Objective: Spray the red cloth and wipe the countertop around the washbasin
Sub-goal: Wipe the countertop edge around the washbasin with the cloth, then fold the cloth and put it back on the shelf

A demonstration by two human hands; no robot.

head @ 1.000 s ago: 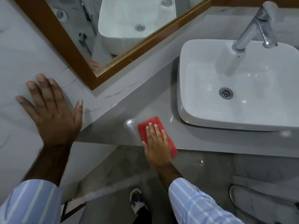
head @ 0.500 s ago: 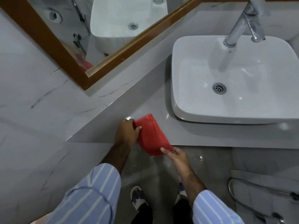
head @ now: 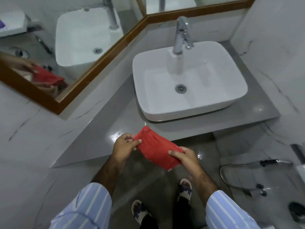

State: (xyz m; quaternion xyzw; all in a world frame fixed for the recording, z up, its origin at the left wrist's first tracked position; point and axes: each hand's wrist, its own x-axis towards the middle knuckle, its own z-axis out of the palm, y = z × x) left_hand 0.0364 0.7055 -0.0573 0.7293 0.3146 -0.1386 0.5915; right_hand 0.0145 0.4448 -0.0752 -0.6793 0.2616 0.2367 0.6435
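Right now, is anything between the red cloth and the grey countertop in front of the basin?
Nothing visible: both hands hold the red cloth above the bare grey countertop before the white basin.

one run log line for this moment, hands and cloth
left hand: pinches red cloth end | right hand: grips other end | cloth: lifted off countertop edge | washbasin: empty

A bathroom, likely domestic — washbasin [head: 189, 83], tap [head: 181, 35], framed mirror [head: 66, 38], marble-look walls [head: 24, 138].
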